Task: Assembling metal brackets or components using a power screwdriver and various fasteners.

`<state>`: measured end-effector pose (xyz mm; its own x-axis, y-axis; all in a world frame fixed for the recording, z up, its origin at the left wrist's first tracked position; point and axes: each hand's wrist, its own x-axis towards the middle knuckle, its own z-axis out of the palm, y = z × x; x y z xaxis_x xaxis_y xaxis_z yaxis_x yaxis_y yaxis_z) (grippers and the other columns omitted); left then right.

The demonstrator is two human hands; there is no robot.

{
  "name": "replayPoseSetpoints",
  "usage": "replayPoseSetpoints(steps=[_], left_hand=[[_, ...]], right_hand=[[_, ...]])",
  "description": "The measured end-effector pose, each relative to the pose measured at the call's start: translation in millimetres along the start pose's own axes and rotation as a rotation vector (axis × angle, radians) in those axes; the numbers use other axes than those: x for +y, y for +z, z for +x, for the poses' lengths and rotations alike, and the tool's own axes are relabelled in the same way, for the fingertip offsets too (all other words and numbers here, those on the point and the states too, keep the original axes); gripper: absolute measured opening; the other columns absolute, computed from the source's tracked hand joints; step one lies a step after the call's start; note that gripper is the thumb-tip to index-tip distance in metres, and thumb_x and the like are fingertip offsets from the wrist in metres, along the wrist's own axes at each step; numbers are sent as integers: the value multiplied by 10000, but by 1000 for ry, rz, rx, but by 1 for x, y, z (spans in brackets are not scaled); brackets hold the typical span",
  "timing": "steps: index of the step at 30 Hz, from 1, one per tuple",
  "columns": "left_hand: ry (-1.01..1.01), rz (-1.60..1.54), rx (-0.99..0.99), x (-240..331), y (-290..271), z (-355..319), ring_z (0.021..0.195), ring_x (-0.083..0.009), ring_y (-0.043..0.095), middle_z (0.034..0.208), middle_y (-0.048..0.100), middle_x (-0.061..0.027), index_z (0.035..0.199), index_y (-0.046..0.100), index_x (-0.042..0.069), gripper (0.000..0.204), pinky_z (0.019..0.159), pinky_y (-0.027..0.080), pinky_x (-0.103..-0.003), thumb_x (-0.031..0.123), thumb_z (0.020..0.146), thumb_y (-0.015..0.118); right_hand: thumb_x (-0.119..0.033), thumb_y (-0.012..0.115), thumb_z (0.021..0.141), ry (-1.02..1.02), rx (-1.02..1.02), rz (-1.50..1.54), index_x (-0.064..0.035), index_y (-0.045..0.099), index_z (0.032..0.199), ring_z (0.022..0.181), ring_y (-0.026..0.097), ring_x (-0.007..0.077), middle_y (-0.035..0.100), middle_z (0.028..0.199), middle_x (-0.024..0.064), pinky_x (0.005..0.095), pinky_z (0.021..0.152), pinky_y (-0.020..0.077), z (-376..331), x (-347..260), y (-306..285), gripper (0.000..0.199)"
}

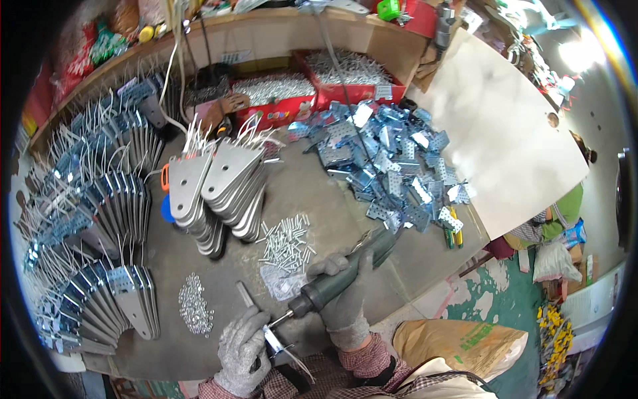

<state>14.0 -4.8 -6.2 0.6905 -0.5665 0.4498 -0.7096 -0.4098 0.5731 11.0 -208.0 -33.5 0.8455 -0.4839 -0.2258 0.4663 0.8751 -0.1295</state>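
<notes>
My right hand (349, 302), in a grey glove, is wrapped round a dark green power screwdriver (332, 284). Its thin bit (282, 319) points down-left and reaches a small shiny metal bracket (272, 340) with white wires (302, 366) trailing from it. That bracket is gripped by my left hand (244, 349), also gloved, close to my body. A grey flat metal strip (244, 294) shows just beyond the left fingertips; whether it is held I cannot tell. Ahead lie a pile of small silver rivets or pins (289, 243), a clear plastic bag (279, 282) and a heap of small nuts (196, 306).
Two stacks of grey triangular plates (189, 176) stand mid-table. Rows of plates with wires (100, 292) fill the left side. Blue perforated brackets (392, 159) are heaped at the right. Behind stand red boxes of small metal parts (282, 110). A brown sack (458, 346) sits lower right.
</notes>
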Motion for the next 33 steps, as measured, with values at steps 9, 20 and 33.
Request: replayPoseSetpoints(steps=[9,20,33], left_hand=[[302,381,-242,-25,-38,12,1200,-275,575,1165,626,-102,1231,618,54,462,1134,361,-553,173,801,742],[94,145,-592,-28,-41,9,1158,-371,568,1255,545,-184,1391,510,104,521,954,514,-497,158,901,678],[-727,606,524,-60,-101,-68,1023,-390,613,1199,528,-180,1327,456,90,601,830,549,-498,261,846,774]], right_hand=[[-219,738,901,122,-412,-692,-55,293,1523,1086,658,312,535,1389,195,490,944,587,-2,-81,55,782],[-141,705,886,-688,-687,-2772,-62,625,1309,1062,607,385,631,1146,203,463,921,487,17,-192,36,438],[-108,767,789,-522,-496,-2732,-37,579,1323,1191,585,431,602,1296,237,463,1023,474,140,-183,58,570]])
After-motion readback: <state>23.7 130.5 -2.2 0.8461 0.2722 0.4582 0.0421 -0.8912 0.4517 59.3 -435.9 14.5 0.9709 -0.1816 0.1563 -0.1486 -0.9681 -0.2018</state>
